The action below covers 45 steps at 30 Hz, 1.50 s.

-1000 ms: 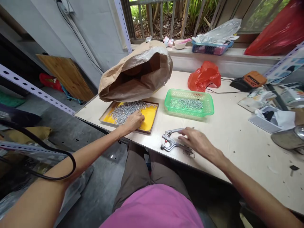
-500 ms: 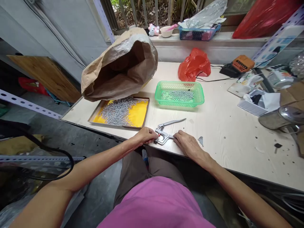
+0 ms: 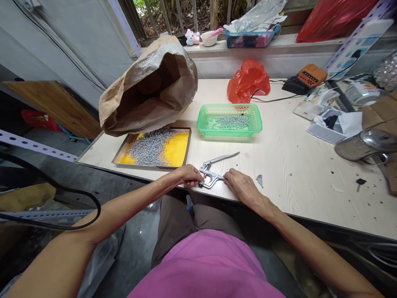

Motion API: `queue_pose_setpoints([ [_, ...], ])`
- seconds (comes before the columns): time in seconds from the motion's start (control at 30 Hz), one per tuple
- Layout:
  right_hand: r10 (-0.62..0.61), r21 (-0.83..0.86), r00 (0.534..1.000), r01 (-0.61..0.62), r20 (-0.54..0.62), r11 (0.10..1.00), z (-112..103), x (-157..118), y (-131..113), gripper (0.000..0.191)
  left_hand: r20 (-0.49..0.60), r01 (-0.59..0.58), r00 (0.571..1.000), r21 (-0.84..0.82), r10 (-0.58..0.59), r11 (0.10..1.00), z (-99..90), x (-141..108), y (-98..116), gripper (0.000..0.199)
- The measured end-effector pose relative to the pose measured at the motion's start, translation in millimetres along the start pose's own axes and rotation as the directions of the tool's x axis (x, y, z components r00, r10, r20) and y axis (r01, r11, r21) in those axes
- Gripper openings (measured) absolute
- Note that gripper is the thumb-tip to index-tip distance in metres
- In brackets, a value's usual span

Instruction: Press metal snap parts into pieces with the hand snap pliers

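Note:
Grey metal hand pliers (image 3: pixel 212 178) with a C-shaped jaw and a spring lie at the table's front edge, their handles spread apart. At the jaw end, my left hand (image 3: pixel 191 174) is closed with fingertips pinched against a small red-marked part; whatever lies between them is too small to make out. The fingers of my right hand (image 3: pixel 243 185) are closed on the end of the lower handle. Beyond my left hand, a shallow tray (image 3: pixel 178 155) with a yellow bottom carries a heap of small silvery metal pieces (image 3: pixel 148 148). Similar pieces lie in a green plastic basket (image 3: pixel 229 133).
A large brown paper sack (image 3: pixel 124 103) leans open over the tray. Farther back are a red plastic bag (image 3: pixel 248 82) and an orange-black charger (image 3: pixel 312 76). On the right stand a white box (image 3: pixel 328 130) and a metal pot (image 3: pixel 359 145). A grey scrap (image 3: pixel 259 180) lies beside my right hand.
The whole view has shifted slightly, so things on the table appear a little farther left. My left fingers have turned slightly at the jaw; my right hand stays on the handle.

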State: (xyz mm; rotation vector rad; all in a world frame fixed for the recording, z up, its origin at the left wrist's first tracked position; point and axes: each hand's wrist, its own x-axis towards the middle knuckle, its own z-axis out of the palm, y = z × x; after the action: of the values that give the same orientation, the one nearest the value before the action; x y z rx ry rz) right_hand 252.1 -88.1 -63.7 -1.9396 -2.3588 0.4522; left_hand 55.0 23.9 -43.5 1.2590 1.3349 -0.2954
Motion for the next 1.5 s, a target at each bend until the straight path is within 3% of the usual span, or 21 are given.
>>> queue_pose_setpoints([
  [0.23,-0.041,-0.012,0.999,0.041,-0.017,0.999,3,0,5,0.019,0.051,-0.098,0.994,0.133,0.092,0.986,-8.1,7,5,0.033],
  [0.47,-0.027,-0.009,1.0,0.027,-0.014,1.0,1,-2,2,0.021,0.096,-0.077,0.994,0.188,0.059,0.979,-10.6,11,4,0.03],
  [0.6,-0.081,0.033,0.995,0.082,-0.051,0.996,-5,0,10,0.024,0.111,-0.083,0.992,0.197,0.062,0.977,-12.4,13,1,0.032],
  [0.73,-0.092,-0.058,0.988,0.086,-0.124,0.995,-8,15,31,0.081,0.129,-0.079,0.99,0.213,0.052,0.974,-13.0,13,1,0.03],
  [0.83,-0.131,-0.111,0.99,0.125,-0.043,0.986,-11,29,43,0.098,0.121,-0.065,0.992,0.206,0.041,0.976,-11.5,11,2,0.031],
  [1.13,-0.148,-0.133,0.988,0.142,-0.037,0.981,-18,35,38,0.078,0.119,-0.043,0.993,0.138,0.027,0.99,-8.8,5,2,0.031],
  [1.27,-0.153,-0.095,0.987,0.148,-0.049,0.984,-17,30,35,0.067,0.005,-0.099,0.995,0.319,0.103,0.943,-3.4,-4,-1,0.034],
  [1.33,-0.159,-0.062,0.985,0.155,-0.06,0.986,-14,27,33,0.061,-0.163,-0.156,0.946,0.523,0.278,0.838,5.3,-11,-4,0.031],
  [1.4,-0.17,-0.037,0.982,0.167,-0.088,0.985,-11,25,32,0.057,-0.26,-0.209,0.808,0.713,0.529,0.669,17.5,-16,-5,0.021],
  [1.47,-0.173,-0.028,0.977,0.171,-0.124,0.985,-7,23,32,0.059,-0.195,-0.273,0.66,0.837,0.725,0.474,29.7,-16,-2,0.023],
  [1.5,-0.171,-0.031,0.976,0.168,-0.136,0.985,-6,23,32,0.061,-0.122,-0.31,0.609,0.873,0.784,0.376,34.4,-14,1,0.031],
])
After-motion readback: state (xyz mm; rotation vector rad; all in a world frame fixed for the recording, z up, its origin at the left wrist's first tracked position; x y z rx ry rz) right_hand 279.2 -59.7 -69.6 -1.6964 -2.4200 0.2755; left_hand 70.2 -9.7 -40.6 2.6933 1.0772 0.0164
